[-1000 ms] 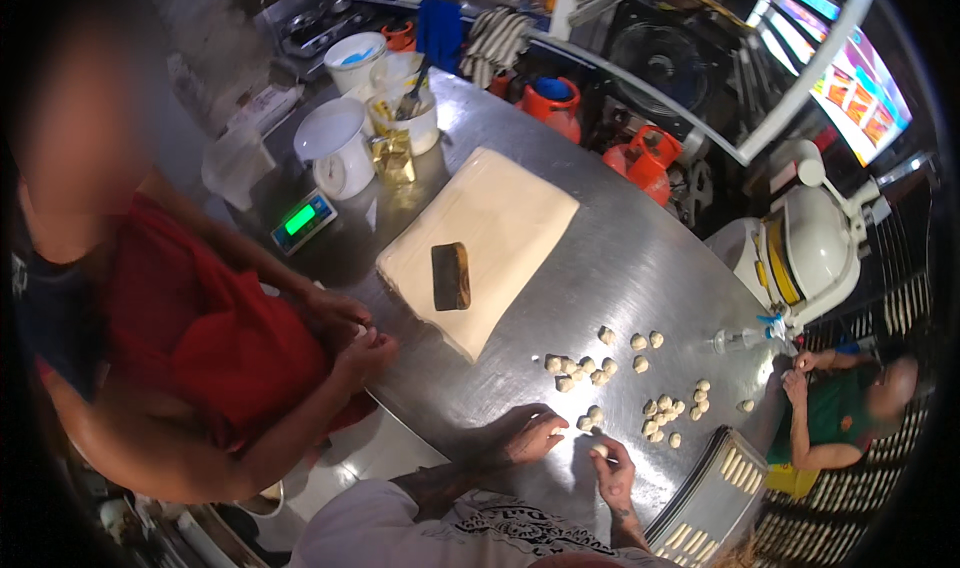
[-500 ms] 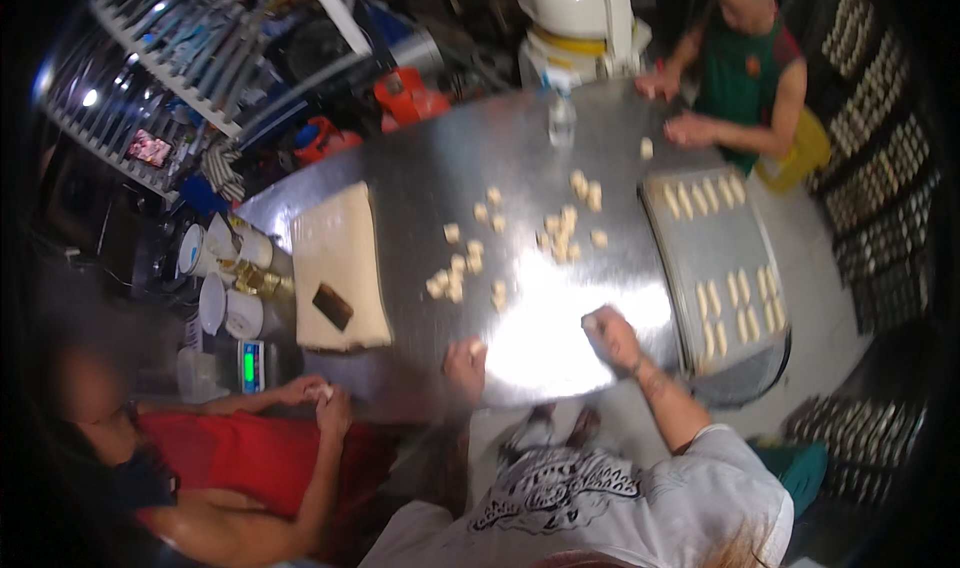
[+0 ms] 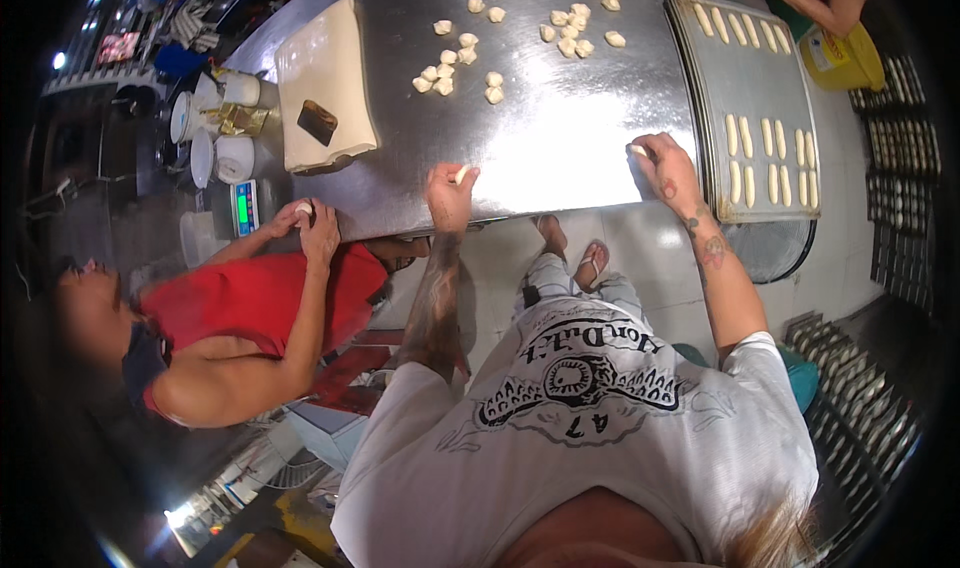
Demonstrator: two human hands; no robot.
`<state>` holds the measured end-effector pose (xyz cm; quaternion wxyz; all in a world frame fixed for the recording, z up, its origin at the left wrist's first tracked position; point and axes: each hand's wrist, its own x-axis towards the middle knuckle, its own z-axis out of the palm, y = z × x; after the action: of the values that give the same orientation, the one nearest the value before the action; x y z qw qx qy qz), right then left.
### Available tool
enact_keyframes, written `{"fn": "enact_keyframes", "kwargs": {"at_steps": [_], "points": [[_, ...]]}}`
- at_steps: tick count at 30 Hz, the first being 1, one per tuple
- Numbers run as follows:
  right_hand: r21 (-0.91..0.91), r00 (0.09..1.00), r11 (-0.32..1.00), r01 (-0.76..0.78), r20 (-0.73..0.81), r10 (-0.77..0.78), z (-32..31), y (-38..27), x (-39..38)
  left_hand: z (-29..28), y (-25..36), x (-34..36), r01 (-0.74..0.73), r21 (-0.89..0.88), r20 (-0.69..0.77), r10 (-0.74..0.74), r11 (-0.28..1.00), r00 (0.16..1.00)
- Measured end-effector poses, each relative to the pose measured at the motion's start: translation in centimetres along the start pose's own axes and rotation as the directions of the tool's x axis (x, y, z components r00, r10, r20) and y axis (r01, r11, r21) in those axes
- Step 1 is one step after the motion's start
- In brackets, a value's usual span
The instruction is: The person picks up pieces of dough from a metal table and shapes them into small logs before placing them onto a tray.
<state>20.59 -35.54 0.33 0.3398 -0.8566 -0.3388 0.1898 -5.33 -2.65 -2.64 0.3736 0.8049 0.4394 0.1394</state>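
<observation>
Dough bits [image 3: 461, 174], pale, smooth, pinched by fingers [image 3: 438, 174] of left hand [image 3: 450, 196] and right hand [image 3: 670, 172], shiny metal table [image 3: 400, 123]

The table [image 3: 400, 158] holds dough balls [image 3: 444, 86] — a slab [image 3: 325, 53], too.

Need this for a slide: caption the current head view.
Left hand and right hand each hold dough at a metal table, tray of dough sticks alongside.
</observation>
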Motion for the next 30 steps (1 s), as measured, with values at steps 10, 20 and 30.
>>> {"fn": "enact_keyframes", "kwargs": {"at_steps": [10, 20, 30], "points": [[-0.231, 0.877, 0.9, 0.371, -0.231, -0.421, 5.5, -0.8, 7.1, 5.0, -1.2, 5.6, -0.599, 0.397, -0.076, 0.675, 0.696, 0.734], [-0.421, 0.915, 0.872, 0.248, -0.194, -0.354, 6.6, 0.4, 5.5, 4.9, 0.1, 4.4, -0.498, 0.426, 0.0, 0.551, 0.755, 0.835], [-0.451, 0.945, 0.875, 0.177, -0.17, -0.279, 7.2, 0.2, 8.1, 6.2, 0.7, 6.9, -0.432, 0.425, -0.049, 0.497, 0.796, 0.867]]}}
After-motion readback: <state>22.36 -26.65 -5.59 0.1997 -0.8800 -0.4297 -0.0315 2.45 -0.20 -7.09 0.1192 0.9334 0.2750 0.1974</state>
